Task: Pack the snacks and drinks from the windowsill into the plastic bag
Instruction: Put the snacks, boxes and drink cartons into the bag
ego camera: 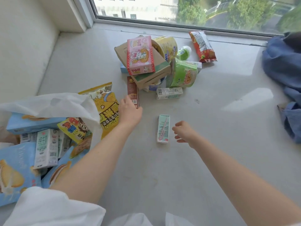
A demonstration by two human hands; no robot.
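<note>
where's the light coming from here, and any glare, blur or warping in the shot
Head view: daylight comes through the window at the top; pale glare patches sit on the sill at right; hands cast only soft shadows. Wide-angle warping bends the window frame and stretches the forearms. Trees outside and the blue cloth at the right edge look smeared; the mint carton is fairly sharp.

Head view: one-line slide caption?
Left hand grips brown snack box; right hand reaches toward mint drink carton on windowsill.

A wide pale grey sill (pixel 187 160) runs up to a large window (pixel 195 10) with a grey frame. Outside are green trees and a pale building in daylight. A cream wall (pixel 24 46) stands at the left, and blue cloth (pixel 283 66) lies crumpled at the right.
</note>
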